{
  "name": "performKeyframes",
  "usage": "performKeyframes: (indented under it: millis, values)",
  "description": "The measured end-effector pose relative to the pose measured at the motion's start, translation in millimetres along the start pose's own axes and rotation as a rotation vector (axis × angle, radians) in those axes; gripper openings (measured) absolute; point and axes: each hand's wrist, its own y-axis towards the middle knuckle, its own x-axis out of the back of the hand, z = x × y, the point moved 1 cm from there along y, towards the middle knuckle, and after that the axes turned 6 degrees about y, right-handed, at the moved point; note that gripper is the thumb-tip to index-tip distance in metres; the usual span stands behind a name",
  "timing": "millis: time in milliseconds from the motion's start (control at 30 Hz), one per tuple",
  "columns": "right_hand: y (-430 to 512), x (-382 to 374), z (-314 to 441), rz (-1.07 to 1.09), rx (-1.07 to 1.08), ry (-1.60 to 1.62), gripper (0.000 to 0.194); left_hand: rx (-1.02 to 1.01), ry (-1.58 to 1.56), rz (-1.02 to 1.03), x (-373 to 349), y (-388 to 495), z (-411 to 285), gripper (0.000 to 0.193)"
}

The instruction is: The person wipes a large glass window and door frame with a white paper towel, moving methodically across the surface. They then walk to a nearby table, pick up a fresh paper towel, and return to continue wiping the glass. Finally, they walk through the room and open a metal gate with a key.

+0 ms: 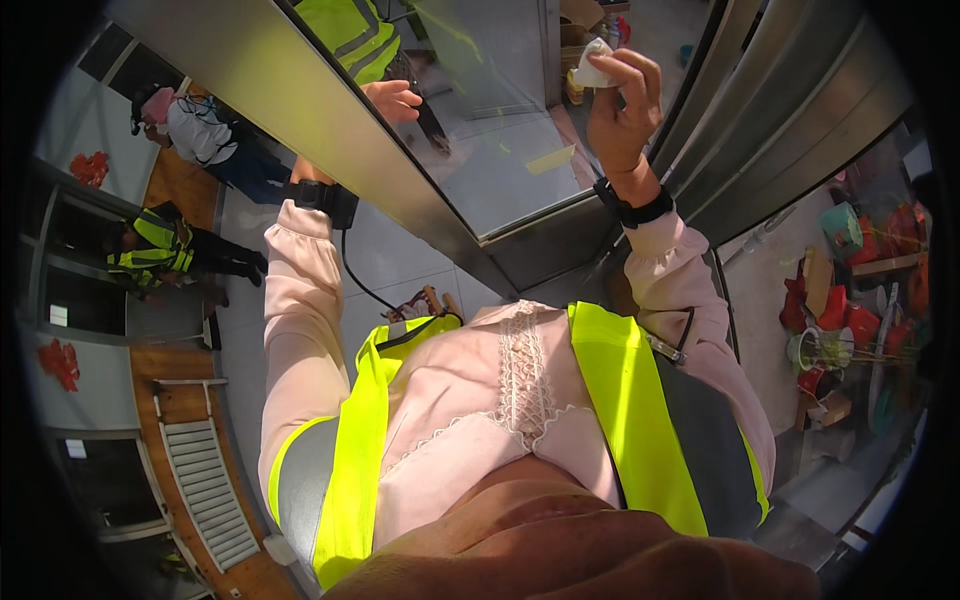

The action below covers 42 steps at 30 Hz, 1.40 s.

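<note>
A small folded white cloth or tissue [592, 66] is pinched in the fingers of my right hand [628, 97], raised in front of a glass pane [487, 172]. Whether the cloth touches the pane, I cannot tell. My left hand [306, 169] passes behind the broad metal door frame [337, 127], which hides most of it. Through the glass, just past that frame, spread fingers [397, 100] show; whether they are mine is not clear. Both my wrists wear black straps, the left with a cable running down. A strip of yellowish tape [550, 160] appears on or behind the glass.
Beyond the glass is a yellow reflective vest [352, 37], worn or reflected. At left, a person in a white shirt [201, 131] and another in a vest [165, 240] stand near a wall with a white rack [210, 487]. Red and green items [840, 300] pile up at right.
</note>
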Motion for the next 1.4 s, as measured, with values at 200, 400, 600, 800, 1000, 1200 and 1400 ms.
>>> performKeyframes:
  millis: [200,400,600,800,1000,1200,1400]
  values:
    - [-110.1,31.6,23.3,0.309,-0.236,-0.003,0.034,0.037,0.424,0.404,-24.5,92.6,-15.2,0.051]
    - [-135.2,52.2,18.6,0.311,-0.479,-0.042,0.038,0.114,0.356,0.594,-57.0,97.8,-39.5,0.056]
    - [-136.9,48.1,20.8,0.31,-0.556,-0.048,0.036,0.122,0.308,0.538,-67.7,92.8,-43.7,0.053]
    - [-135.2,46.4,25.0,0.317,-0.601,-0.06,0.035,0.096,0.264,0.402,-73.5,99.3,-39.9,0.039]
    - [-133.6,43.8,27.6,0.28,-0.614,-0.059,0.035,0.071,0.242,0.4,-75.5,115.7,-40.0,0.026]
    - [-133.7,44.7,26.8,0.282,-0.623,-0.065,0.034,0.062,0.189,0.47,-82.0,134.7,-39.1,0.015]
    - [-132.1,45.9,30.4,0.274,-0.615,-0.071,0.033,0.102,0.168,0.501,-87.2,142.8,-40.4,0.01]
